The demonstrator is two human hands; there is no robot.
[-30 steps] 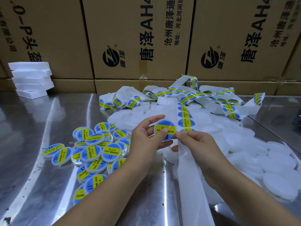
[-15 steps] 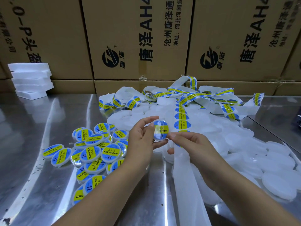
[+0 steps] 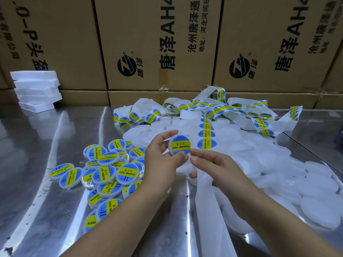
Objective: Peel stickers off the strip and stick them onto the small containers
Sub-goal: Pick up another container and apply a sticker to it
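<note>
A wall of cardboard boxes [image 3: 167, 43] closes off the far edge of the steel table [image 3: 37, 145], so there is no room beyond it. The widest bare steel lies on my left, between the boxes and the near edge; a narrower bare lane runs toward me between my forearms.

On my right a heap of unlabelled white containers [image 3: 278, 164] spreads from the middle to the right edge of view. The sticker strip [image 3: 206, 134] lies looped over the back of that heap, then runs straight down to my hands, its bare backing trailing off the bottom of view. On my left the labelled containers [image 3: 104, 169] lie piled and overlapping, just beside my left forearm. A stack of white foam trays [image 3: 37, 91] stands in the far left corner against the boxes, well apart from everything else.

My left hand [image 3: 161, 160] pinches one labelled container [image 3: 179, 145] by its rim, thumb below and fingers above, tilted up above the table just left of the strip. My right hand [image 3: 219, 167] is curled round the strip, one fingertip touching the container's lower edge
</note>
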